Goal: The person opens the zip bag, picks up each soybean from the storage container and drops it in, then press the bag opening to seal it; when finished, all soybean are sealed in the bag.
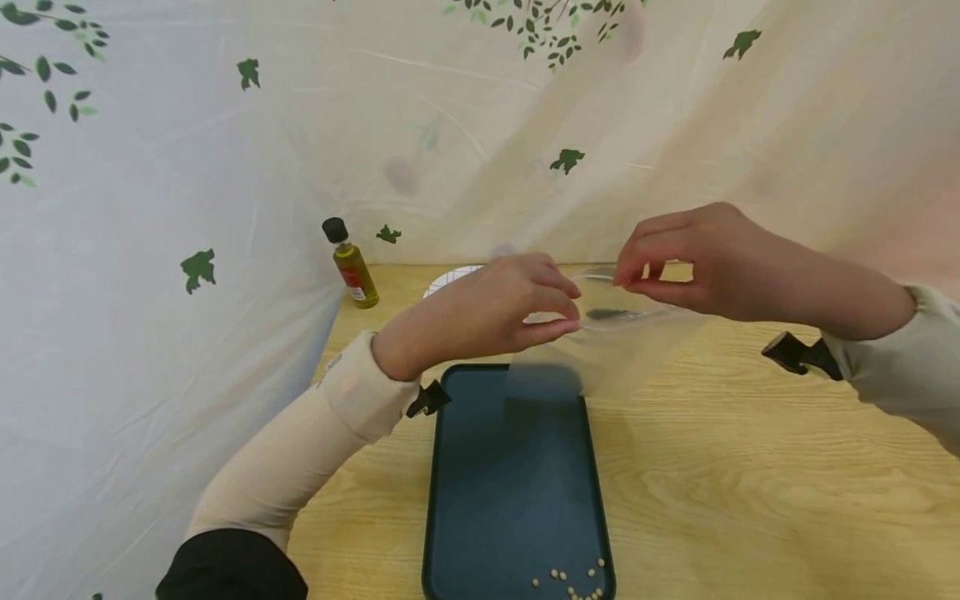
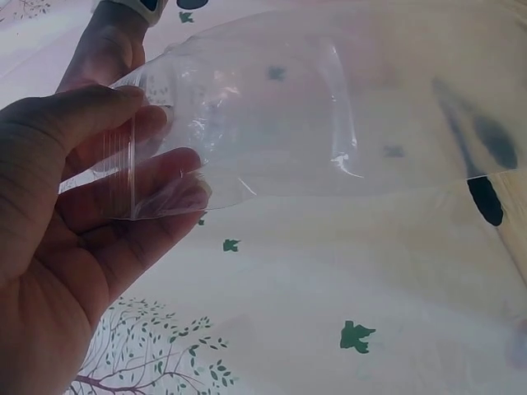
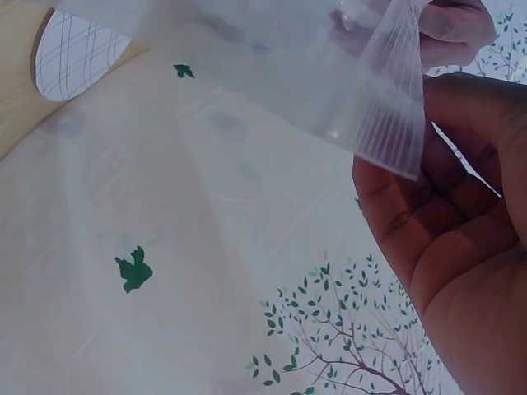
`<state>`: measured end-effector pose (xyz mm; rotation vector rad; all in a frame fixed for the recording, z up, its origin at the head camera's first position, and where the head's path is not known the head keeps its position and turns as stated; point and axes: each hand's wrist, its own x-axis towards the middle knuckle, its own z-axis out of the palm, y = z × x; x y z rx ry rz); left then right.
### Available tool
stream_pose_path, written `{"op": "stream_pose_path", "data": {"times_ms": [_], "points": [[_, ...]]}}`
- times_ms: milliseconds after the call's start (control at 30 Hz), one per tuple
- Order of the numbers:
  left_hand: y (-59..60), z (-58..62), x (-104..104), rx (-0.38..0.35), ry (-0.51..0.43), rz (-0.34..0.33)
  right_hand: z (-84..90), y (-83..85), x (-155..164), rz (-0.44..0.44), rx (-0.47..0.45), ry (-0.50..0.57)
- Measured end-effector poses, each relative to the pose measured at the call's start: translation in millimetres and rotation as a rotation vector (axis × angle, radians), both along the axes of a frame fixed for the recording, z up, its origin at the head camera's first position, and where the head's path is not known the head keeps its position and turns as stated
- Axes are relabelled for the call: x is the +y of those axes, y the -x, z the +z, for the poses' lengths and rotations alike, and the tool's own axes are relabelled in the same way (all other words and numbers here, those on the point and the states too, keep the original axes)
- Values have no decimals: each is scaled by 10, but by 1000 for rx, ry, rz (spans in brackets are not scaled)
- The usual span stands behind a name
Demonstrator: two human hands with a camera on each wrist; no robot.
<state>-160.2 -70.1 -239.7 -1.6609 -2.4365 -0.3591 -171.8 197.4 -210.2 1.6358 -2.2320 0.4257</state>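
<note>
A clear plastic zip bag (image 1: pixel 630 354) hangs between both hands, over the far end of a dark blue tray (image 1: pixel 510 467). My left hand (image 1: pixel 517 304) pinches the bag's ridged top edge between thumb and fingers, on the left side of its mouth. On the other side my right hand (image 1: pixel 697 258) holds the same edge by thumb and fingertips. In the left wrist view the bag (image 2: pixel 263 115) spreads out wide and see-through, and a dark, elongated utensil (image 2: pixel 484 202) shows behind and below it. Several small pale beans (image 1: pixel 573 583) lie in the tray's near right corner.
An oil bottle (image 1: pixel 352 265) with a black cap stands at the table's back left. Beside it, a white plate (image 1: pixel 450 277) with a line pattern is partly hidden behind the left hand. A leaf-printed cloth (image 1: pixel 480 125) hangs behind the wooden table (image 1: pixel 750 467).
</note>
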Motion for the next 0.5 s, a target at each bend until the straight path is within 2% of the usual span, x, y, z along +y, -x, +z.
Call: {"op": "stream_pose_path", "data": {"times_ms": [200,300,500], "points": [[0,6,10,-9,9,-7,18,10,27,-13,-11,-13],[0,1,11,-11,12,-9,27,-11,44,-25,17,13],[2,-17,8,-10,14,-1,61,-189,57,-73,73,98]]}}
